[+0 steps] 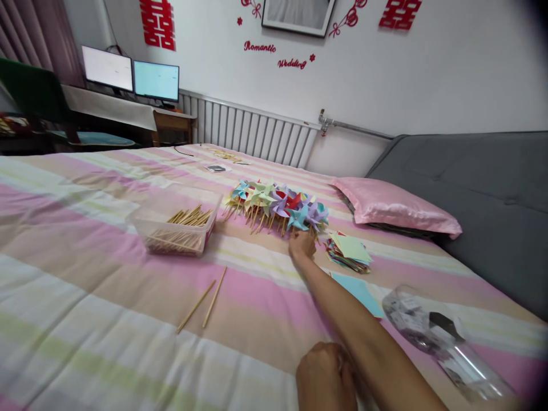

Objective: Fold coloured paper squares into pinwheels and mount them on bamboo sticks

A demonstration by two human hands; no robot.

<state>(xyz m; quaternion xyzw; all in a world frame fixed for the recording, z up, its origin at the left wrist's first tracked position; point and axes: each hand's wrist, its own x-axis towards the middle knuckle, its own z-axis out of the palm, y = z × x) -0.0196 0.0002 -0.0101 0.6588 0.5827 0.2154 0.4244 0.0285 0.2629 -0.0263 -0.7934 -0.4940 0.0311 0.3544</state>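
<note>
A row of paper pinwheels (261,197) on thin wooden sticks lies on the bed, in blue, pale green, purple and red. My right hand (303,244) reaches to its near right side. The fingers are closed at the stick end of a light blue pinwheel (298,217); the stick itself is hidden by the hand. My left hand (325,377) is curled closed low in the view, beside my right forearm; whatever its fingers hold is hidden. Two loose wooden sticks (197,305) lie on the sheet to the left.
A clear plastic box (171,242) of sticks stands left. Right of my right hand are a stack of coloured paper squares (353,251), a blue sheet (357,291) and a clear plastic jar (411,319) with small pieces. A pink pillow (398,208) lies by the grey headboard (479,188).
</note>
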